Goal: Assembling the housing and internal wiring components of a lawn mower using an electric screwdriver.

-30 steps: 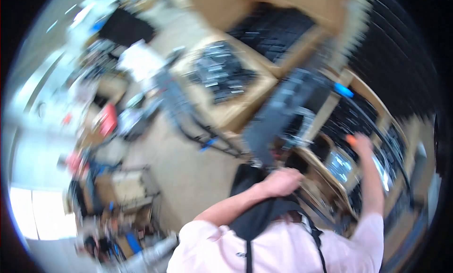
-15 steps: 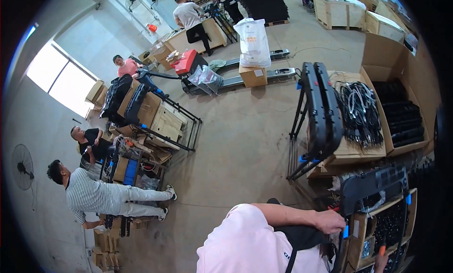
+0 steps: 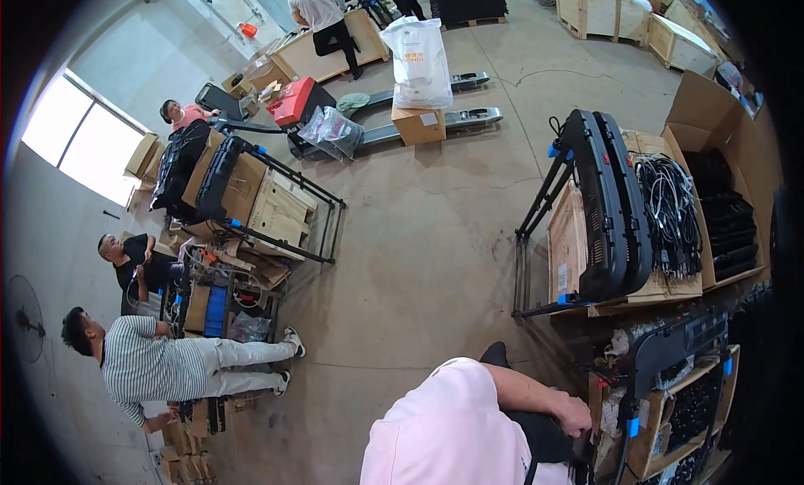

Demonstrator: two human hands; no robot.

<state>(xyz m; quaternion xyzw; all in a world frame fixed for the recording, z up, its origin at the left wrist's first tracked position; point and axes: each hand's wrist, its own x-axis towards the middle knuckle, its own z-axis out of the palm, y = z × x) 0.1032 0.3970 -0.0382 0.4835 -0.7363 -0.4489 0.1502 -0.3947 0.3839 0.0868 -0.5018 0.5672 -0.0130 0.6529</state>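
Observation:
My left arm, in a pale pink sleeve, reaches from the lower middle toward the right. My left hand (image 3: 575, 416) hangs beside my dark-clad leg, just left of a workbench. It is apart from the nearby black tubular frame (image 3: 626, 447), which has a blue clip (image 3: 633, 426). The fingers point down and are too small and partly hidden to read. Behind the frame stands a wooden bin (image 3: 657, 460) with small black parts in its compartments. A black plastic panel (image 3: 674, 347) is fixed along the frame's top. My right hand is out of view.
Black treadmill-like frames (image 3: 599, 208) stand at the right, beside bundled cables (image 3: 668, 217) and an open carton (image 3: 682, 158). A pallet truck (image 3: 469, 116) bears a carton and a white sack (image 3: 419, 66). People work at the left, one in a striped shirt (image 3: 155, 363).
My left hand has come off the frame post and moved slightly left and down. My right hand, earlier at the lower right by an orange-handled tool, has left the view. The head view has shifted.

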